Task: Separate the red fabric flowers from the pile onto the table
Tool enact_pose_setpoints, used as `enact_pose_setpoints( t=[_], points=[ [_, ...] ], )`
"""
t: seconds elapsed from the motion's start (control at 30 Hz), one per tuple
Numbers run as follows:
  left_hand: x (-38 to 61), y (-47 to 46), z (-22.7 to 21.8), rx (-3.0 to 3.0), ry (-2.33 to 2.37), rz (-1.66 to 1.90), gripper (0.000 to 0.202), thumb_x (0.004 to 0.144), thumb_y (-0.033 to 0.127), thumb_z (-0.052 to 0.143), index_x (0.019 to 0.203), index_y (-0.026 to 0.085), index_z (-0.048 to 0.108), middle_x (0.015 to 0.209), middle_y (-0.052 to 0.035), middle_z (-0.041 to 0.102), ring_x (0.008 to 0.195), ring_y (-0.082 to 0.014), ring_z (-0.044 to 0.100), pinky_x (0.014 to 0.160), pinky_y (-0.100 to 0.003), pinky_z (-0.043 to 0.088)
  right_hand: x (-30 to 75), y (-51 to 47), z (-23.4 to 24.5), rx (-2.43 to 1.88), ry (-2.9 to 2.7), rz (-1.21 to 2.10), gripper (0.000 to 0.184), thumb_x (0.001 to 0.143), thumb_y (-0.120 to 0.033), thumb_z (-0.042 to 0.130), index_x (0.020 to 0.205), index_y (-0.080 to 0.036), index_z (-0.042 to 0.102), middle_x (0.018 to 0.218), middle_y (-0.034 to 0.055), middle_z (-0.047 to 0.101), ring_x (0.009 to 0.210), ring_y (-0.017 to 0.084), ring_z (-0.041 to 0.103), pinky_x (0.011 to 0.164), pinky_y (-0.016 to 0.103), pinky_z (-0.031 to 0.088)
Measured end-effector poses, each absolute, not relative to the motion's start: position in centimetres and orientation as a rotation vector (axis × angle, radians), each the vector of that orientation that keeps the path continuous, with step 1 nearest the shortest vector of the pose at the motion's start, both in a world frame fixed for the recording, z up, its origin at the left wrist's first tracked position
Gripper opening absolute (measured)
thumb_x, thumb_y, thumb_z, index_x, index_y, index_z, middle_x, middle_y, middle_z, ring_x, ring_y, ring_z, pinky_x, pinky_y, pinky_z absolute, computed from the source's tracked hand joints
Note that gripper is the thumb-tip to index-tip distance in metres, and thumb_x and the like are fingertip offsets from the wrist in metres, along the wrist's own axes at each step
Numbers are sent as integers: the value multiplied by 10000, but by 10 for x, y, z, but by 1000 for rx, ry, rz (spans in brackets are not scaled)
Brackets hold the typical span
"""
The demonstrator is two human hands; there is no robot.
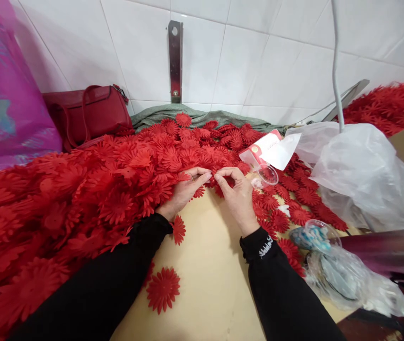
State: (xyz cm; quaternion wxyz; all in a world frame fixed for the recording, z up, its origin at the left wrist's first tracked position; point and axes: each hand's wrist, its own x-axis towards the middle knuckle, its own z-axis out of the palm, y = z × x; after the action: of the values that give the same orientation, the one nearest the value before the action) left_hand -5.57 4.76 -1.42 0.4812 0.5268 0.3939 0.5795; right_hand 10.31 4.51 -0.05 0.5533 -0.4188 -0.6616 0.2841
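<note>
My left hand (184, 193) and my right hand (238, 198) almost meet at the near edge of a big heap of red artificial flower petal layers (124, 189). Thumb and forefinger of each hand pinch a small red artificial flower (214, 178), mostly covered by the fingertips. Beside my left wrist a loose petal layer (179, 230) leans at the heap's edge. Another petal layer (163, 290) lies flat on the tabletop (202, 265), near my left sleeve. To the right of my right hand, smaller, layered red flowers (280, 221) are spread out.
A red and white packet (269, 149) and a clear plastic cup (267, 174) lie beyond my right hand. Farther right are white plastic bags (358, 161) and a tub with blue bits (313, 237). A red handbag (92, 113) and purple bag (10, 94) stand back left, against a tiled wall.
</note>
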Motion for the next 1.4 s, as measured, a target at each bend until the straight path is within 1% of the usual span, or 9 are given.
enact_pose_setpoints(
  t=[0.37,0.6,0.77,0.87,1.0,1.13,1.2,1.27,1.4],
  points=[
    [-55,49,-13,1211,943,1378,337,776,494,791,825,166,729,817,-19,706,809,-153,625,834,-300,502,102,47,-4,-957,-1484,854,181,922,-378,642,854,-212,619,820,2,625,764,168,574,761,320,460],
    [-52,52,-19,1063,902,1455,360,736,500,823,836,175,703,853,-3,686,840,-140,627,871,-293,541,113,56,-7,-990,-1340,861,249,909,-447,663,844,-214,608,825,-8,599,783,160,530,794,313,445],
    [-53,57,-23,1007,934,1564,356,736,482,789,868,197,622,913,5,658,865,-141,642,859,-304,573,115,61,-8,-928,-1172,930,280,903,-496,656,847,-240,556,819,-24,535,766,149,498,748,283,453],
    [-53,56,-21,1042,980,1570,322,775,433,736,944,210,578,901,4,644,836,-139,654,827,-305,581,116,62,-4,-833,-1040,1013,304,855,-477,720,847,-252,516,798,-41,500,721,134,484,701,265,449],
    [-52,52,-13,1136,994,1566,331,822,279,651,1130,253,534,823,36,619,771,-123,641,754,-266,575,115,60,3,-779,-1019,1108,272,844,-433,756,944,-253,577,788,-50,501,683,120,463,661,246,425],
    [-54,50,-13,1250,1027,1482,157,839,248,541,954,207,638,928,-9,672,700,-104,631,708,-256,560,114,57,6,-758,-1073,1170,261,869,-461,733,933,-250,593,780,-46,501,673,123,462,657,260,429],
    [-56,50,-14,1301,1025,1415,198,858,265,495,890,183,673,973,-35,699,701,-113,651,752,-281,562,114,56,6,-759,-1140,1181,257,876,-462,730,944,-254,595,761,-48,495,668,128,455,648,265,421],
    [-57,48,-13,1331,1001,1392,267,898,312,469,929,177,698,987,-50,708,760,-139,670,792,-299,559,113,53,7,-779,-1259,1164,237,904,-461,702,955,-255,596,756,-45,501,677,135,459,650,272,412],
    [-55,41,-3,1501,1067,1363,239,903,397,607,918,178,702,948,-39,689,866,-163,637,815,-277,520,109,45,11,-847,-1513,987,173,994,-419,591,1000,-247,575,843,-18,544,754,149,511,718,303,424]
  ],
)
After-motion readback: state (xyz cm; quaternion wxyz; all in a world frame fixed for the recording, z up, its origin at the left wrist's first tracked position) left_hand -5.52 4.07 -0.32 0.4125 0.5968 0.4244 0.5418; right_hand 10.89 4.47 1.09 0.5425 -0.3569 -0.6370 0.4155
